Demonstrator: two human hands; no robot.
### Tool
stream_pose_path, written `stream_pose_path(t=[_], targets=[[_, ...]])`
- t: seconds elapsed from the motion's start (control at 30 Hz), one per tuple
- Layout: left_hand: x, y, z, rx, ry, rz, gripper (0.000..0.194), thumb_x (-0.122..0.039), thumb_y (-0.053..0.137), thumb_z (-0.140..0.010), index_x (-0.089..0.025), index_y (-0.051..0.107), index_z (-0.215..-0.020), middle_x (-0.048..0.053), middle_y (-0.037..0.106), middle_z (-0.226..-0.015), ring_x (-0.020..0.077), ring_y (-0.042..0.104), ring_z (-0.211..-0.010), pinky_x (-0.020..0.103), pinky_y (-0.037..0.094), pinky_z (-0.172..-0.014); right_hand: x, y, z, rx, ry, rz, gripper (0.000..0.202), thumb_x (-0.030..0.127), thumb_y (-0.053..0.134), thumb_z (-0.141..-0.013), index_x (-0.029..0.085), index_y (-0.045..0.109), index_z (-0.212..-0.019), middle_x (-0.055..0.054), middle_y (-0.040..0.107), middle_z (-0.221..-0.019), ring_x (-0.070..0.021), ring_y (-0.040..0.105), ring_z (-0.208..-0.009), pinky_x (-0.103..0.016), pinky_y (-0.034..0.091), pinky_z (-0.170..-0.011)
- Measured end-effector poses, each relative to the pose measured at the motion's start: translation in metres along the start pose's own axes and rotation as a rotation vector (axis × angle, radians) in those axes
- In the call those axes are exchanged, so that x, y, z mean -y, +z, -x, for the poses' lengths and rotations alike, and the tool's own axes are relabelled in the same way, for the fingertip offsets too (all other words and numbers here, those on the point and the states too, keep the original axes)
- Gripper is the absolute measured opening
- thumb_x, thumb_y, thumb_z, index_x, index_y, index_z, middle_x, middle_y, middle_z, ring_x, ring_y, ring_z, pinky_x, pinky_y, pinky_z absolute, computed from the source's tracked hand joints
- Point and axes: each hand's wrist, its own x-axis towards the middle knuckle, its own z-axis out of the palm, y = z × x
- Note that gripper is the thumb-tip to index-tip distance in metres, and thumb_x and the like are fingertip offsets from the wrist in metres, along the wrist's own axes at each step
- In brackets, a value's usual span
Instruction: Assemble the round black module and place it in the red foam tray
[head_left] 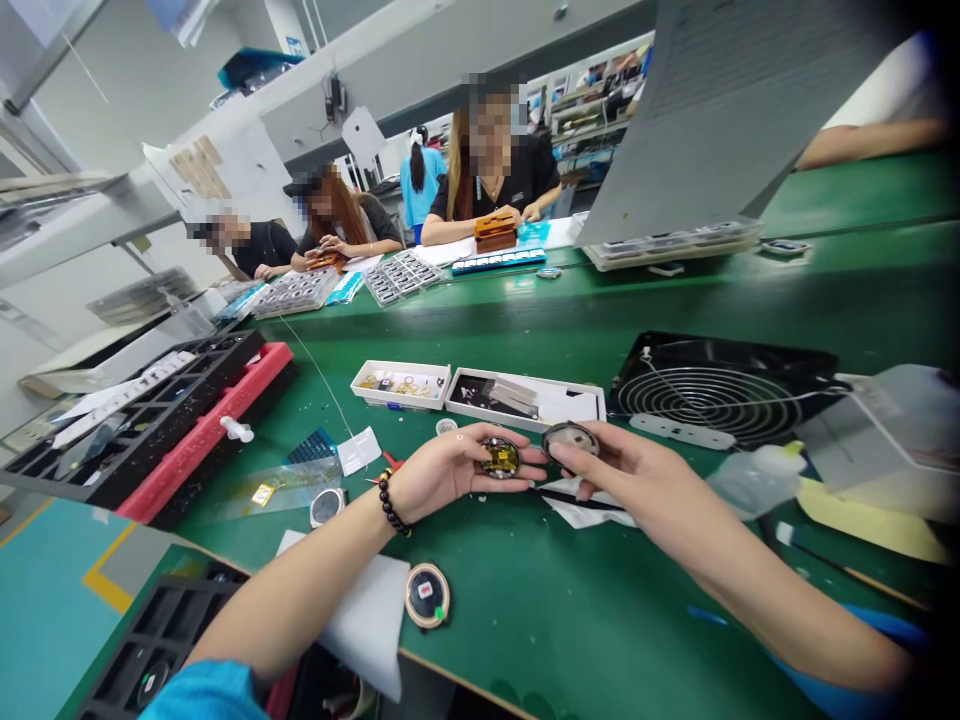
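Above the green table, my left hand (457, 462) holds a round case (500, 457) with yellow and black inner parts facing up, gripped between thumb and fingers. Just right of it, my right hand (611, 462) pinches a round grey cover (570, 441) with a dark rim. The two round parts are close side by side, and my left fingertips reach toward the cover. A round watch-like piece (427, 596) with a copper-coloured rim lies below my left hand. Another round piece (327, 508) lies left of my left wrist.
Two white trays (525, 421) of small parts stand beyond my hands. At the right are a black fan (720, 385) and a clear bottle (757, 478). A red-edged black rack (202, 430) stands left. Several people sit across the table (495, 620).
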Motion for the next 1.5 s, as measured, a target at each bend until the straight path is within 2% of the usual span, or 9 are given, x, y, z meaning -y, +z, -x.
stream_pose_path(t=[0.13,0.23,0.37,0.5,0.67,0.87,1.3,1.5], targets=[[-0.0001,-0.0004,-0.0001,0.006,0.005,-0.002,0.041,-0.013,0.052,-0.079,-0.008,0.067,-0.117,0.019,0.071,-0.122,0.0306,0.07,-0.115,0.044,0.049,-0.106,-0.0022,0.0,-0.0002,0.013,0.005,0.01,0.057,0.069,0.069,-0.08,0.025,0.07,-0.116,-0.001,0.071,-0.073,-0.0214,0.065,-0.068,-0.033,0.051,-0.065],[-0.0008,0.0,0.0003,0.006,0.009,-0.008,0.041,-0.013,0.051,-0.079,-0.008,0.067,-0.117,0.019,0.071,-0.122,0.0298,0.07,-0.115,0.043,0.049,-0.106,-0.0039,0.0013,-0.0007,0.038,0.019,-0.039,0.057,0.068,0.072,-0.078,0.025,0.07,-0.115,-0.003,0.075,-0.089,-0.0213,0.068,-0.07,-0.034,0.054,-0.067],[-0.001,0.0006,0.0009,-0.005,0.004,-0.02,0.041,-0.014,0.052,-0.078,-0.01,0.068,-0.116,0.018,0.072,-0.119,0.0294,0.069,-0.115,0.044,0.048,-0.108,-0.003,0.0031,0.0,0.081,-0.011,-0.197,0.051,0.061,0.079,-0.076,0.025,0.07,-0.111,-0.006,0.075,-0.11,-0.0243,0.072,-0.087,-0.035,0.061,-0.077],[-0.0005,0.0009,0.001,-0.019,0.002,-0.026,0.041,-0.014,0.052,-0.078,-0.009,0.068,-0.115,0.018,0.072,-0.118,0.0294,0.069,-0.114,0.045,0.047,-0.108,-0.0016,0.0036,0.0015,0.079,-0.016,-0.205,0.048,0.06,0.079,-0.077,0.024,0.071,-0.107,-0.006,0.076,-0.104,-0.0247,0.072,-0.086,-0.037,0.062,-0.078],[-0.0005,0.0007,0.0011,-0.018,-0.003,-0.028,0.041,-0.014,0.052,-0.078,-0.01,0.068,-0.116,0.016,0.071,-0.119,0.0289,0.068,-0.115,0.045,0.047,-0.109,-0.0052,0.0043,0.0012,0.09,-0.008,-0.194,0.051,0.061,0.078,-0.078,0.025,0.069,-0.113,-0.006,0.076,-0.107,-0.025,0.073,-0.089,-0.036,0.061,-0.078],[-0.0003,0.0004,0.001,-0.012,-0.001,-0.026,0.041,-0.013,0.051,-0.078,-0.01,0.068,-0.115,0.015,0.071,-0.118,0.0282,0.069,-0.114,0.043,0.049,-0.106,-0.0034,0.0042,0.0021,0.067,0.0,-0.143,0.052,0.06,0.078,-0.077,0.023,0.071,-0.112,-0.006,0.078,-0.097,-0.0256,0.074,-0.08,-0.037,0.06,-0.071],[-0.0012,0.0019,0.0015,-0.018,-0.007,-0.031,0.041,-0.013,0.052,-0.077,-0.011,0.069,-0.115,0.015,0.072,-0.116,0.0277,0.069,-0.113,0.043,0.049,-0.106,-0.0051,0.0048,0.001,0.085,-0.014,-0.134,0.05,0.058,0.077,-0.078,0.022,0.07,-0.11,-0.008,0.077,-0.099,-0.0273,0.073,-0.084,-0.039,0.06,-0.072],[0.0017,0.0001,0.0009,-0.015,-0.038,-0.031,0.042,-0.015,0.053,-0.076,-0.011,0.069,-0.115,0.015,0.074,-0.115,0.028,0.07,-0.113,0.044,0.046,-0.11,-0.0087,0.0071,0.0013,0.108,-0.04,-0.17,0.044,0.056,0.077,-0.079,0.023,0.069,-0.106,-0.005,0.075,-0.098,-0.0249,0.073,-0.084,-0.036,0.06,-0.072]])
